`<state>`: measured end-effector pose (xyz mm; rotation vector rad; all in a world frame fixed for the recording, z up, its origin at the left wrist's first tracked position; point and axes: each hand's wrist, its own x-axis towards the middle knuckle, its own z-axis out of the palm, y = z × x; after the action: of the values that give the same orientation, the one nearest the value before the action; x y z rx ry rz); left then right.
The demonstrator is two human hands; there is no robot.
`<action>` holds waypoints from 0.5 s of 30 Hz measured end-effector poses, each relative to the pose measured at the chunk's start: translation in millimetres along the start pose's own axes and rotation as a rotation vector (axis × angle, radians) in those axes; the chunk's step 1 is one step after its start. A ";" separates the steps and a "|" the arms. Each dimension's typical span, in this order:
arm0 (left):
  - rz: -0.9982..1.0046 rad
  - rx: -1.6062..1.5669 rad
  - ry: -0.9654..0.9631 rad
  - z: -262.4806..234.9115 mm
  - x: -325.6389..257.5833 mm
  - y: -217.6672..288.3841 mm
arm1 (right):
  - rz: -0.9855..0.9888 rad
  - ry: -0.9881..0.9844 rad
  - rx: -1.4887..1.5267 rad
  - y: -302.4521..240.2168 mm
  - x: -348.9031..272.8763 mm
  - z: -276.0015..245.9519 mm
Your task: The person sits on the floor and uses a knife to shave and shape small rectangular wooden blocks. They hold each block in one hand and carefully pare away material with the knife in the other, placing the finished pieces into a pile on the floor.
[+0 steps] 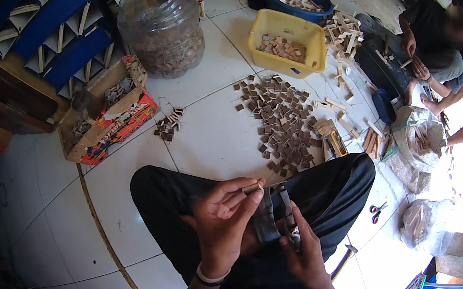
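Note:
My left hand is raised above my lap, its thumb and fingers closed on a small wooden piece. Beside it, my right hand is wrapped round a slim knife with its flat greyish blade pointing away from me. The fingers partly cover the knife's handle. The wooden piece and the knife are apart. On the tiles beyond my crossed legs lies a wide heap of small brown square pieces. A smaller pile of brown pieces with thin sticks lies left of it.
A cardboard box with scraps stands left, near a big clear plastic container. Beyond the heap are a yellow basin and a blue tub. Wood blocks, scissors and sacks lie right, where other people sit.

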<state>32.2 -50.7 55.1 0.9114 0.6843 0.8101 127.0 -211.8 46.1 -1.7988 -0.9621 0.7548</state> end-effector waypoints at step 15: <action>0.007 0.005 -0.037 11.8 -11.8 3.8 | -0.015 0.039 0.046 -2.0 -3.0 6.8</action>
<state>34.3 -64.0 65.8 0.9312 0.6512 0.7962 119.4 -210.9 45.6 -1.7585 -0.9250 0.7246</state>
